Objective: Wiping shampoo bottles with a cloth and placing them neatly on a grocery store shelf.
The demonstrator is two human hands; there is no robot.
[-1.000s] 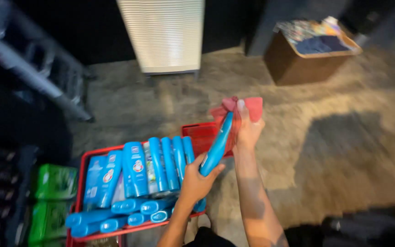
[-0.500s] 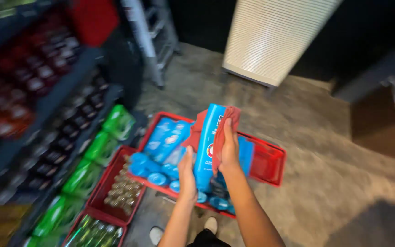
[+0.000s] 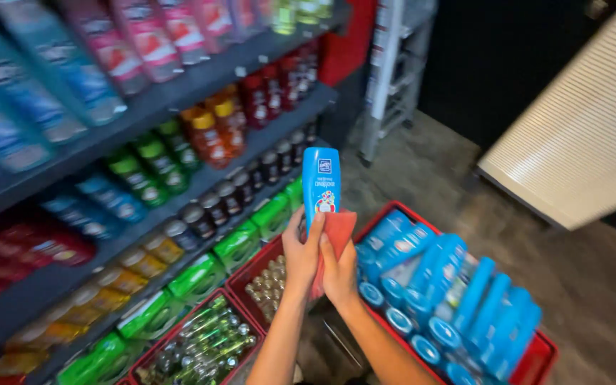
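Both hands are up in front of the shelves w/ one blue bottle [image 3: 321, 184] between them. The left hand [image 3: 301, 258] has its grip closed round the low part of the bottle, fingers wrapped on the left side. The right hand [image 3: 339, 267] presses a red cloth [image 3: 331, 239] flat on the bottle's right side & bottom, so its grip is closed on the cloth, and the cloth touches the bottle. The bottle stands upright: long axis goes up & down, flat end on top, poking out well above both hands. Neither hand is nearer really, they sit side by side at the bottle's base, left one a bit higher. The shelves [image 3: 201, 85] lie to the left and a bit ahead of the bottle, full of pink, blue, green, orange & red bottles in rows. Down to the right, just beside the arms, is a red crate [image 3: 536, 356] packed w/ more blue bottles lying tilted. Another red crate [image 3: 240, 281] w/ small clear bottles sits under the left arm, near green packs on the lowest shelf.
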